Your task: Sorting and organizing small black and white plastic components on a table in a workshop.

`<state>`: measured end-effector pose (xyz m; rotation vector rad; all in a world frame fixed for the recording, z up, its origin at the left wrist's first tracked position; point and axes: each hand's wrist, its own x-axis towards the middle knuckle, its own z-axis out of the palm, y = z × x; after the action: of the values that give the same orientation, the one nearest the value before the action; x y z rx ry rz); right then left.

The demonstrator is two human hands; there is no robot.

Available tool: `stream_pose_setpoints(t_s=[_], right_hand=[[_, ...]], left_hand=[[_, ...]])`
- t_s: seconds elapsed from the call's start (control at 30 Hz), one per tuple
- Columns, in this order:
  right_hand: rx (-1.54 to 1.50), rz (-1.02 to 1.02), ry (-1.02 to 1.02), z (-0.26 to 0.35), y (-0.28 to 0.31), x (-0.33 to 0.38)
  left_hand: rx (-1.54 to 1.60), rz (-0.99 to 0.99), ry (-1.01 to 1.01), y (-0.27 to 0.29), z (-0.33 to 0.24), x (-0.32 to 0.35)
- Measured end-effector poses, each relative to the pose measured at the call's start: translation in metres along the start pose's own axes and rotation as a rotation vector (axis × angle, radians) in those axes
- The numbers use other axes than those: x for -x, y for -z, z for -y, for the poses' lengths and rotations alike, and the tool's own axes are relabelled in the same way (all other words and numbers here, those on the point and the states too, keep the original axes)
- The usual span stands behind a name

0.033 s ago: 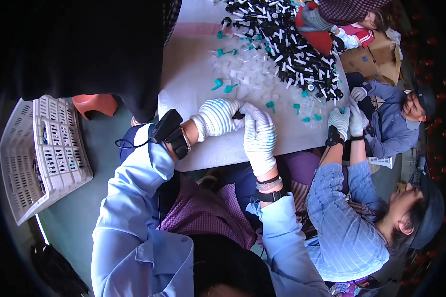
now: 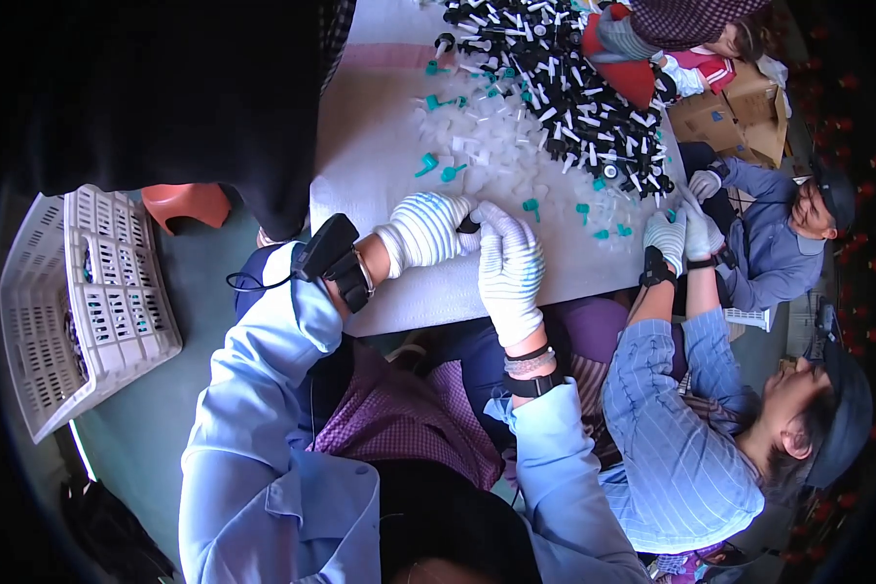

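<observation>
Both my hands wear white striped knit gloves and meet above the near edge of the table (image 2: 399, 302). My left hand (image 2: 423, 232) is closed around a small black part (image 2: 468, 225), which is mostly covered by the fingers. My right hand (image 2: 511, 268) is closed at the same part from the other side, its fingertips pressed against it. Beyond my hands lies a spread of translucent plastic pieces (image 2: 501, 131), with a few teal bent nozzles (image 2: 426, 164) among them. Farther back is a heap of black-and-white nozzle parts (image 2: 594, 127).
To my right, a co-worker in a striped blue shirt (image 2: 681, 438) handles parts with gloved hands; other people sit farther along. A white slatted crate (image 2: 117, 282) and an orange stool (image 2: 187, 206) stand on the floor at left. Cardboard boxes (image 2: 720, 127) lie at the far right.
My hands and the black part look the same. At the far end of the table, a person's grey-and-red sleeve has shifted slightly.
</observation>
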<state>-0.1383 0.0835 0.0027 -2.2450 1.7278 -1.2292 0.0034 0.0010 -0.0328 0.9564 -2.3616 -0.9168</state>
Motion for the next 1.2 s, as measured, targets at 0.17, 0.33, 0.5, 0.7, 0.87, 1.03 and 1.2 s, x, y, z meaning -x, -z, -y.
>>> stream_pose_setpoints(t_s=[0.17,0.33,0.5,0.7,0.87,1.03,1.2], right_hand=[[0.149,0.000,-0.028,0.006,0.020,-0.009],[0.053,0.080,0.072,0.005,0.015,-0.076],[0.080,0.600,-0.369,0.020,-0.019,-0.099],[0.113,0.727,-0.408,0.002,-0.034,-0.090],[0.150,0.696,-0.417,0.017,-0.035,-0.089],[0.119,0.608,-0.436,0.010,-0.036,-0.091],[0.077,0.480,-0.375,0.014,-0.026,-0.078]], left_hand=[[0.039,-0.094,-0.058,-0.001,-0.001,0.003],[-0.013,-0.020,0.002,0.005,-0.012,0.003],[-0.019,-0.080,-0.122,-0.009,0.003,0.004],[-0.026,-0.086,-0.155,-0.017,0.006,0.004],[-0.061,-0.094,-0.160,-0.011,0.006,0.012],[-0.101,-0.096,-0.087,-0.012,0.000,0.005],[-0.144,-0.164,-0.245,-0.018,0.004,0.005]])
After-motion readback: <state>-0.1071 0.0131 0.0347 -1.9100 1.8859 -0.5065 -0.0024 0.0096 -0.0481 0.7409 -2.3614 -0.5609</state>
